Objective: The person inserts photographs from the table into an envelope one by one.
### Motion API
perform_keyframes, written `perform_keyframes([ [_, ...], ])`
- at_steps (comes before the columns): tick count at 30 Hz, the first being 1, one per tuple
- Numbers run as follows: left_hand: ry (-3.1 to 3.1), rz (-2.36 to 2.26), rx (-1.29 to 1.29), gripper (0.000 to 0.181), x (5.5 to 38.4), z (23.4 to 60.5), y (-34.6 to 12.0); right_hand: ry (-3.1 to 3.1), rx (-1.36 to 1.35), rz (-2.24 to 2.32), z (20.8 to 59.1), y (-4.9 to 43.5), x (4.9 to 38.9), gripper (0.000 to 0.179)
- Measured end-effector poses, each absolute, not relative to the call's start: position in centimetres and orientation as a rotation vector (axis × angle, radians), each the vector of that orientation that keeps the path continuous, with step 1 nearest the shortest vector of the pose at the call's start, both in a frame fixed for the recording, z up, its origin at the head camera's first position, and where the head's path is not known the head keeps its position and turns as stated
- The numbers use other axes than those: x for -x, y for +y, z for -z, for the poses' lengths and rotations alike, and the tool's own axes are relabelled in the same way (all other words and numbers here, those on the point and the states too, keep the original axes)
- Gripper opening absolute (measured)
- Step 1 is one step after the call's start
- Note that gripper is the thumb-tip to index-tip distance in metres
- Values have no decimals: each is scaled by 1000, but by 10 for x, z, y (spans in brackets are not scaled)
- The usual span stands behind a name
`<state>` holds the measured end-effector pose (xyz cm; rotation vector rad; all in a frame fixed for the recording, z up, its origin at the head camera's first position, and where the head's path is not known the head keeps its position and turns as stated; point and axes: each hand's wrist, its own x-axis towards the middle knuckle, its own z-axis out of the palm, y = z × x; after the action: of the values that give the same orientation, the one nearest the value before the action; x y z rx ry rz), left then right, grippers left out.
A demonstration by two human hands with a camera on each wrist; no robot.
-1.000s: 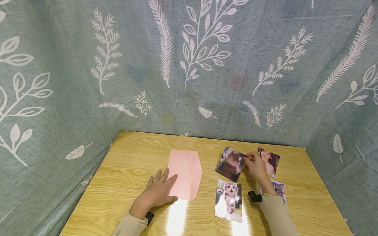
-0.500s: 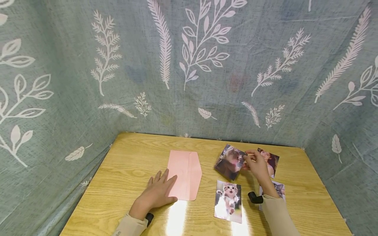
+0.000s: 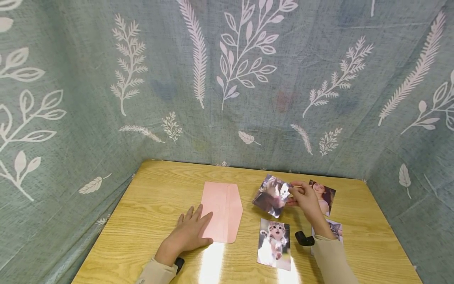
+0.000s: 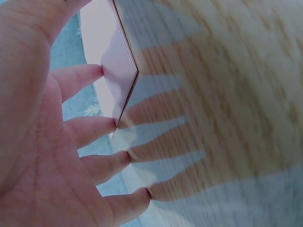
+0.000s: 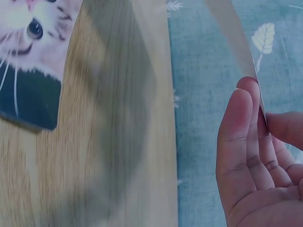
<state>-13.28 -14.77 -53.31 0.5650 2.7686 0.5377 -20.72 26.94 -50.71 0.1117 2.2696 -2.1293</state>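
Note:
A pink envelope (image 3: 218, 209) lies flat left of the table's middle, its pointed flap toward the right. My left hand (image 3: 191, 230) rests with spread fingers on its left edge; in the left wrist view some fingertips touch the envelope (image 4: 118, 71) and others the wood. My right hand (image 3: 306, 199) pinches a dark glossy photo (image 3: 271, 197) at its right corner between thumb and fingers. Seen edge-on in the right wrist view, the photo (image 5: 241, 42) is raised and tilted, and light glares off its face.
A kitten photo (image 3: 274, 244) lies in front of the raised one. Behind the right hand is a photo of a person (image 3: 322, 195). A grey cat photo (image 3: 336, 228) is partly covered by the right sleeve. A patterned curtain (image 3: 198, 150) borders the wooden table (image 3: 166, 181).
The right hand has lifted the dark photo and shifted it slightly left, tilting it so its surface now catches glare. The left hand and envelope stay in place.

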Motion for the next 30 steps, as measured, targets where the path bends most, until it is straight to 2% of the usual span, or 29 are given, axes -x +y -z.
perform_keyframes([
  [30, 2776, -558, -564, 87, 132, 531, -147, 2363, 3, 1930, 514, 199, 223, 26],
])
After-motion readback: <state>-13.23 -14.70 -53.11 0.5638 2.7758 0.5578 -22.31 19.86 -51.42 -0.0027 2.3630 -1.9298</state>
